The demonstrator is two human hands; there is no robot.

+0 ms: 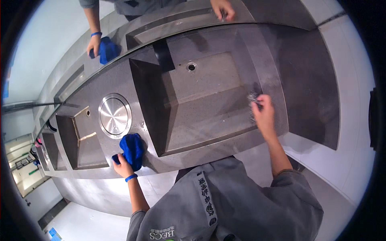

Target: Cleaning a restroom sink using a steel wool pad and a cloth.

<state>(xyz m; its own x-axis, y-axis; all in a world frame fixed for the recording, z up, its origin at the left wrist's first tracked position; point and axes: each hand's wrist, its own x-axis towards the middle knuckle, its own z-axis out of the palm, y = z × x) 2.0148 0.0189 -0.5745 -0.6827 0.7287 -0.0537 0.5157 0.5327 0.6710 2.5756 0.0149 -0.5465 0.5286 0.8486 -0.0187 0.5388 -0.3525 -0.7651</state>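
My left hand [121, 167], with a blue band on its wrist, grips one end of a bunched blue cloth [132, 152]. The rest of the cloth lies on the grey counter between a round metal lid and the large sink basin. Over the basin's right side, my right hand [264, 113] is closed on a silvery steel wool scourer [253, 101]. Motion smears the scourer a little. It is at the sloping inner wall of the grey sink [209, 86]; whether it presses on the wall I cannot tell.
A drain hole [191, 67] opens at the sink's back. Left of the sink, the round metal lid [115, 115] is set into the counter, with further basins [90, 148] beyond. A mirror [60, 44] along the back reflects my arms. A grey side panel [309, 80] stands at right.
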